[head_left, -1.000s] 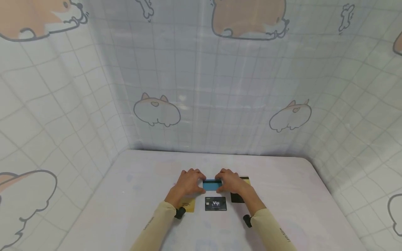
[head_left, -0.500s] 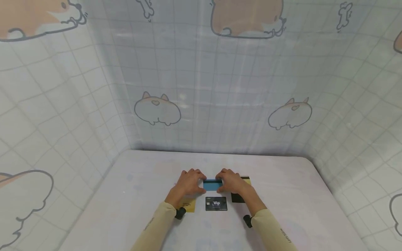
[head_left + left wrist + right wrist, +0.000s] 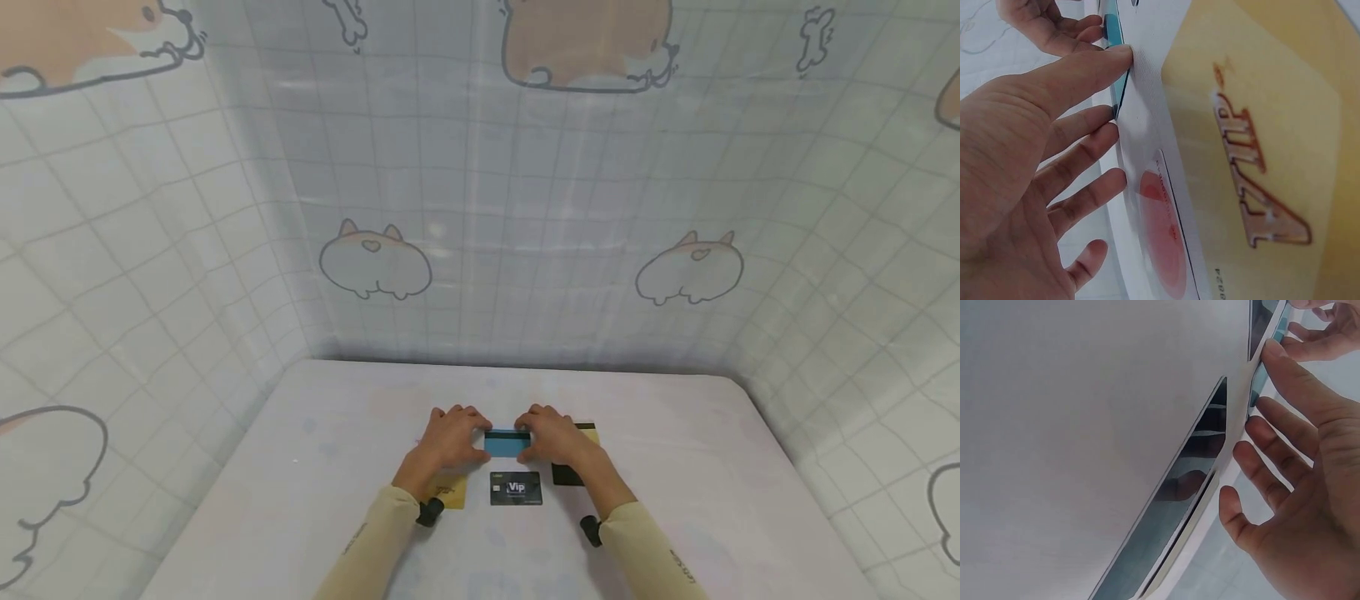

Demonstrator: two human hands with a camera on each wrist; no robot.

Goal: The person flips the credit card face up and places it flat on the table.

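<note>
A blue card with a dark stripe (image 3: 507, 446) lies between my hands in the middle of the table. My left hand (image 3: 452, 437) pinches its left end, thumb at the near corner and index finger at the far one. At the right end my right hand (image 3: 553, 435) does likewise. The remaining fingers of both hands spread loosely. Just in front lies a black Vip card (image 3: 516, 489). A gold card (image 3: 1272, 137) and a pink-and-white card (image 3: 1163, 231) lie beneath my left hand and wrist. Under my right forearm, partly hidden, are a black card (image 3: 1147, 550) and a yellow card (image 3: 591, 433).
The pale table (image 3: 660, 467) extends around the cards, its far edge meeting a hanging cloth (image 3: 480, 317) printed with dogs and a grid. Similar cloth walls stand at left and right. A small black device (image 3: 430, 511) sits at each wrist.
</note>
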